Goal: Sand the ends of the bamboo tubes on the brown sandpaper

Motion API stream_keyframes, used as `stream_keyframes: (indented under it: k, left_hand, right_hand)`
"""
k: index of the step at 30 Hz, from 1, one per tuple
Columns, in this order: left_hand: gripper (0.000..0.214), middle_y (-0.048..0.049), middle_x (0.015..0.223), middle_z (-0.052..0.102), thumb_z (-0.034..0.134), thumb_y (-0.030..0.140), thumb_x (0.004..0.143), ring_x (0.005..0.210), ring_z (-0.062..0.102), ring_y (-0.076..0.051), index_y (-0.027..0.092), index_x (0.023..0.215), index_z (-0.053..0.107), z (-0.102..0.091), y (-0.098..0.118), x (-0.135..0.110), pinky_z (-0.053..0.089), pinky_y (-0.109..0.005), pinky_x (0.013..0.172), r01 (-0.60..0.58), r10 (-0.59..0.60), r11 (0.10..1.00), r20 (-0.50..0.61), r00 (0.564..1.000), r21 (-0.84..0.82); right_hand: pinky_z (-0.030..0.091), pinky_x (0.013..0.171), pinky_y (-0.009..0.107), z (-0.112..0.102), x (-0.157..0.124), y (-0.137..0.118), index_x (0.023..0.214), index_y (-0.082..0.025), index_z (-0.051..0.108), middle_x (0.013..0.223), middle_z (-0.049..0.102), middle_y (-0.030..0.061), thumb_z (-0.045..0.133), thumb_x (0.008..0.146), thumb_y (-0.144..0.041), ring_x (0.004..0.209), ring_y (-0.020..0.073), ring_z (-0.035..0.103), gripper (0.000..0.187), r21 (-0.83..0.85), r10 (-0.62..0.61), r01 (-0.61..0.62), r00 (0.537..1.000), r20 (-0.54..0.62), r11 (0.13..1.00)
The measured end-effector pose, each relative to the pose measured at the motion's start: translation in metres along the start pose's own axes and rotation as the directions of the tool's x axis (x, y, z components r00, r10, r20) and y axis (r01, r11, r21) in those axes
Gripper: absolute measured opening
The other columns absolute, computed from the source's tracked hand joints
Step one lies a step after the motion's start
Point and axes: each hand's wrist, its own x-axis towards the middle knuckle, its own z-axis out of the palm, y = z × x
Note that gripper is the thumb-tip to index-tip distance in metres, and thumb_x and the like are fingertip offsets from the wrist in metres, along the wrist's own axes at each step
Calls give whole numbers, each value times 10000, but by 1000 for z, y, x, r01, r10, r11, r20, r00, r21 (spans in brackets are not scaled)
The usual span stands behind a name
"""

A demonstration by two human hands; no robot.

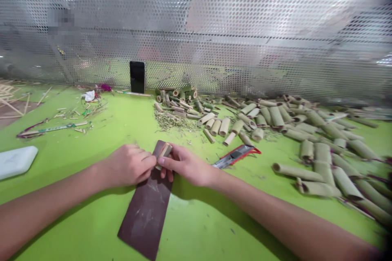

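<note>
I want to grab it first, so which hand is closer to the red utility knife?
Right. The right hand is just left of the red utility knife, not touching it. The left hand is farther left, beyond the bamboo piece that both hands hold.

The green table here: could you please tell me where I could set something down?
The green table is bare right of the dark abrasive strip, below the red-handled cutter, and behind the left forearm. Bamboo tube pieces crowd the right and back.
</note>
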Motion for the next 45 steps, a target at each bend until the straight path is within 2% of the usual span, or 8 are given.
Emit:
stream_keyframes:
  k: [3,10,24,30,33,38,45]
  left_hand:
    - [287,11,633,596,385,162,1012,535,542,-134,180,776,546,-2,0,0,392,-285,558,-19,18,998,-13,1000,-65]
    - [333,-9,673,606,325,211,1037,555,528,-144,169,831,583,-9,2,4,401,-301,564,3,4,987,41,999,-163]
    - [306,8,643,594,358,201,1042,525,545,-144,182,808,553,-9,5,1,375,-299,539,9,-7,994,22,1000,-107]
    - [313,17,617,583,367,203,1060,511,550,-148,183,810,553,-10,4,0,370,-300,522,-23,29,995,66,997,-94]
    - [313,15,624,585,383,188,1056,514,545,-139,178,798,561,-9,4,1,385,-294,515,-11,18,994,65,998,-111]
    - [285,13,615,570,417,145,1016,511,526,-120,170,773,563,-5,5,1,414,-270,519,-14,22,985,47,999,-174]
    - [322,21,559,543,405,156,1000,473,504,-114,174,709,542,-1,8,4,395,-264,505,-44,35,982,-51,998,-185]
  right_hand:
    - [509,589,280,1,-1,-4,916,-174,548,711,644,-4,704,885,-595,602,125,609,450,7,15,-15,999,35,1000]
    - [481,576,267,-2,-4,-5,927,-178,551,705,656,2,711,874,-601,598,125,613,456,80,17,-25,995,93,996]
    - [470,560,270,-1,-3,-1,908,-185,546,700,642,-2,702,876,-630,583,124,598,472,61,6,-11,997,75,998]
    - [506,611,285,0,-5,-1,932,-180,538,724,650,6,703,850,-680,630,131,617,533,33,21,-24,997,80,999]
    - [507,611,283,-1,-5,-1,939,-179,543,738,648,5,682,894,-635,637,129,620,479,9,28,-28,997,69,1000]
    - [498,600,269,-2,-5,-1,935,-177,539,738,647,0,664,939,-558,636,124,624,401,-11,32,-31,997,76,999]
    - [485,580,262,-2,-4,-1,895,-175,539,704,641,1,661,939,-552,606,118,609,398,4,27,-28,994,110,1000]
